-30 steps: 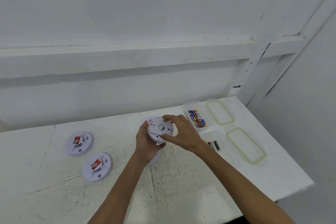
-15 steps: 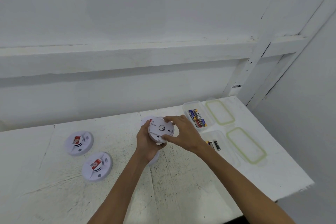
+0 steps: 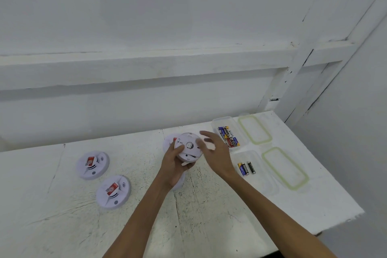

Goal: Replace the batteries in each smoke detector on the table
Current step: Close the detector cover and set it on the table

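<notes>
My left hand [image 3: 173, 165] grips the smoke detector [image 3: 189, 148], back side up, off the table [image 3: 209, 216]. My right hand [image 3: 217, 153] hovers just right of it, fingers spread, holding nothing. Further right sits the battery tub [image 3: 222, 119]; well left lie a second detector [image 3: 92, 165] and a third detector [image 3: 113, 191].

A scuffed, white-painted desk [image 3: 209, 216] stands against a white wall [image 3: 146, 6] crossed by a horizontal white ledge [image 3: 146, 63], and near its right edge lie two clear rectangular plastic lids with pale green seals, the farther lid [image 3: 254, 130] and the nearer lid [image 3: 284, 168], flat and apart.
</notes>
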Motion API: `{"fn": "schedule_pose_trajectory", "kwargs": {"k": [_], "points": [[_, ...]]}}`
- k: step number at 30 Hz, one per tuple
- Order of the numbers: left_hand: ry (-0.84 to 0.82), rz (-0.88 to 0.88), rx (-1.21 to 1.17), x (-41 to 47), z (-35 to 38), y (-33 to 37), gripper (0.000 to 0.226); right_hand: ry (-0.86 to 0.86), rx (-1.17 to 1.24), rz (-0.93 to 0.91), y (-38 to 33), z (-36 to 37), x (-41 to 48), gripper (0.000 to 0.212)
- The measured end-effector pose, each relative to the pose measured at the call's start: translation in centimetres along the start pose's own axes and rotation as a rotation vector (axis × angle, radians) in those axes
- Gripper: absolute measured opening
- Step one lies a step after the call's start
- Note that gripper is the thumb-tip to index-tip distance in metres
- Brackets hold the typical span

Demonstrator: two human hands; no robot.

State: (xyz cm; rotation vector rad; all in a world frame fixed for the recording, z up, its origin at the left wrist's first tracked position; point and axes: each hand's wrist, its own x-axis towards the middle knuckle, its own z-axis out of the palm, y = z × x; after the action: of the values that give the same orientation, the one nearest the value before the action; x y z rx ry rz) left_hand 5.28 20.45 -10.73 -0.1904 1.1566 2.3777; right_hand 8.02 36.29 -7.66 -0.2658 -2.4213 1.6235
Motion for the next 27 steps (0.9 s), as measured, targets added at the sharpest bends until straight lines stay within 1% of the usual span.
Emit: {"fn": "schedule_pose_trajectory", "kwargs": {"k": [1,3,4,5,7,9,11,15,18,21,24,27], "points": [[-0.001,0.019,0.007,0.0,0.2,0.1,0.053,-0.023,0.112,0.18,-0.3,0.0,0.2,0.036],[0.004,0.045,-0.012,-0.1,0.6,0.0,0.05,-0.172,0.394,0.55,-0.8,-0.1,0.7,0.041],[-0.003,0.06,-0.005,-0.1,0.6,0.0,0.05,-0.232,0.5,0.659,-1.0,-0.2,0.8,0.044],[-0.014,0.079,0.017,-0.1,0.7,-0.1,0.049,-0.262,0.561,0.707,-1.0,-0.3,0.9,0.045],[-0.024,0.11,0.074,-0.2,0.8,-0.2,0.048,-0.262,0.633,0.729,-0.7,-0.1,1.1,0.048],[-0.03,0.127,0.121,-0.5,0.9,-0.1,0.047,-0.246,0.696,0.746,-0.2,0.5,1.2,0.055],[-0.045,0.141,0.162,-0.7,1.1,0.0,0.045,-0.26,0.732,0.736,0.1,0.9,1.4,0.058],[-0.046,0.162,0.23,-0.8,1.1,-0.2,0.044,-0.264,0.787,0.684,0.7,1.0,1.7,0.046],[-0.022,0.171,0.268,-0.7,1.0,-0.7,0.043,-0.25,0.825,0.669,1.2,1.1,1.7,0.042],[0.006,0.172,0.279,-0.6,1.2,-1.3,0.043,-0.19,0.874,0.674,1.9,1.5,1.6,0.043],[0.012,0.172,0.268,-0.4,1.4,-1.6,0.042,-0.11,0.931,0.691,1.7,1.8,1.8,0.05],[0.001,0.185,0.275,-0.3,1.4,-1.5,0.042,-0.055,0.933,0.708,1.4,1.9,2.1,0.049]]}}
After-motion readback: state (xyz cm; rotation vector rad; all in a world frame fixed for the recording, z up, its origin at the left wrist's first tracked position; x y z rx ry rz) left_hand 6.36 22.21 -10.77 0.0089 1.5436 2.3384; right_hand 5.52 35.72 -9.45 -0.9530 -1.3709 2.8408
